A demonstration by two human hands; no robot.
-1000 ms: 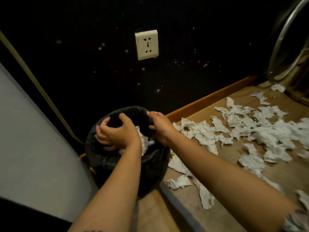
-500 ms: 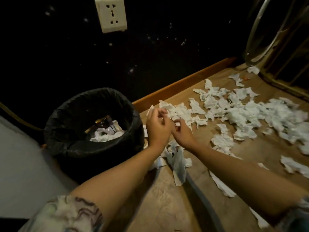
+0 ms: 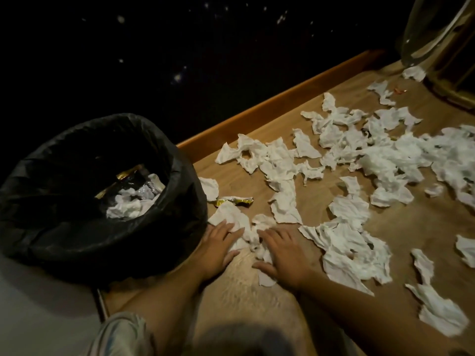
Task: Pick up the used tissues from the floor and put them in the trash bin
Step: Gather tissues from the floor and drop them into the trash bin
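Now, line by line:
Left hand: the left hand lies palm down on the wooden floor, fingers spread and flat on the near clump of tissues; nothing is clenched or lifted yet.
Right hand: the right hand is flat too, fingers splayed over the same clump, with a scrap under its thumb side.
Key relation: the clump sits between the two hands and just ahead of the fingertips; both are equally near it, so a two-handed scoop inward looks the likely move.
Bin: the trash bin, lined with a black bag, stands just left of the left hand, almost touching the wrist; white tissues already lie inside.
Remaining: the main scatter of tissues spreads ahead and to the right of the right hand, running away from the bin.
Wrapper: a gold foil wrapper lies just beyond the clump.
Writing: none readable anywhere.
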